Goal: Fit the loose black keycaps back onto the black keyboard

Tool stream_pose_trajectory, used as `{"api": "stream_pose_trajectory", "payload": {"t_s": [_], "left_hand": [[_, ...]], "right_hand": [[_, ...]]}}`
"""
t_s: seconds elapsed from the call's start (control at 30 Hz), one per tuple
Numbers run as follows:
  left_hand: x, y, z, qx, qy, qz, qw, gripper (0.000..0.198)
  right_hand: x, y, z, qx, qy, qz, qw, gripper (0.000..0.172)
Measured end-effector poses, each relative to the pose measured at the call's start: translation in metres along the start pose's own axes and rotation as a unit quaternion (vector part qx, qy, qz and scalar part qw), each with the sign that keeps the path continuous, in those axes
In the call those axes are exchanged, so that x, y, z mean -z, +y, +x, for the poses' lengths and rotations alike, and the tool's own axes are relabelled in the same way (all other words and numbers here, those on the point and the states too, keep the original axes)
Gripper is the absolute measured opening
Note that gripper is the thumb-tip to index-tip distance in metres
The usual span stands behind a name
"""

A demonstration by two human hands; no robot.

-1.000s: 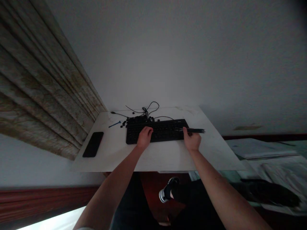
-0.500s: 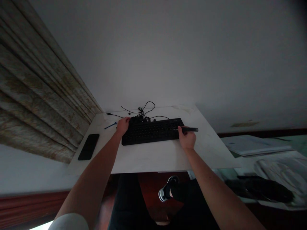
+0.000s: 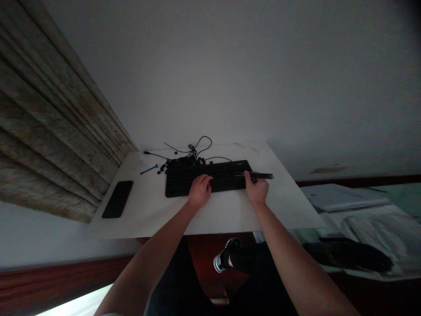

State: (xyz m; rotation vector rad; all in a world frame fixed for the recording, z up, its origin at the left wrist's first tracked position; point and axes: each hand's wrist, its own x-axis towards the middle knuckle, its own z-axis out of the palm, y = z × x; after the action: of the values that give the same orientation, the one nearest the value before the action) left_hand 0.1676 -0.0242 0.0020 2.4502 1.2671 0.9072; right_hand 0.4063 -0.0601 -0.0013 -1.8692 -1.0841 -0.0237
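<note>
A black keyboard point(image 3: 179, 182) lies on the white table, set slightly askew. My left hand point(image 3: 199, 191) rests at its near edge, fingers curled together over the keys; whatever they may pinch is hidden. At the keyboard's right end, my right hand point(image 3: 257, 189) is closed around a wire keycap puller point(image 3: 262, 175), its black handle pointing right and its thin wire loops reaching left over the keys. Loose black keycaps point(image 3: 179, 162) lie heaped along the keyboard's back edge, with several scattered at its left corner.
A black cable point(image 3: 205, 139) coils behind the keyboard near the wall. Left of it lie a small blue tool point(image 3: 149, 169) and a black phone point(image 3: 117, 199). A curtain point(image 3: 66, 109) hangs at the left. Papers point(image 3: 342, 198) and a dark bag-like object point(image 3: 355, 254) sit lower right.
My left hand has moved right and nearer, from the keycaps at the back left corner to the middle front of the keyboard. My right hand still holds the keycap puller in nearly the same place.
</note>
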Motion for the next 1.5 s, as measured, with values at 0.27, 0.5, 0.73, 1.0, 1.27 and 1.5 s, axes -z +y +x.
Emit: {"api": "stream_pose_trajectory", "payload": {"t_s": [0.27,0.5,0.73,1.0,1.27,1.5], "left_hand": [[-0.001,-0.004,-0.006,0.047,0.031,0.008,0.998,0.029],[-0.001,-0.002,-0.003,0.053,0.005,0.015,0.998,0.025],[0.000,-0.002,-0.003,0.049,-0.010,0.017,0.999,0.027],[-0.001,-0.003,-0.001,0.041,-0.028,0.056,0.997,0.025],[-0.003,-0.003,-0.002,0.063,-0.025,0.056,0.996,0.022],[-0.001,-0.002,0.000,0.069,-0.040,0.065,0.995,0.024]], "right_hand": [[-0.002,0.001,-0.001,-0.018,0.005,0.077,0.997,0.063],[-0.003,-0.015,0.008,-0.112,-0.030,0.219,0.969,0.063],[-0.020,-0.076,0.003,-0.041,-0.268,0.126,0.954,0.035],[-0.031,-0.106,-0.001,0.002,-0.346,0.069,0.936,0.031],[-0.032,-0.123,0.001,0.098,-0.330,-0.027,0.939,0.028],[-0.033,-0.113,0.008,0.055,-0.390,0.022,0.919,0.017]]}}
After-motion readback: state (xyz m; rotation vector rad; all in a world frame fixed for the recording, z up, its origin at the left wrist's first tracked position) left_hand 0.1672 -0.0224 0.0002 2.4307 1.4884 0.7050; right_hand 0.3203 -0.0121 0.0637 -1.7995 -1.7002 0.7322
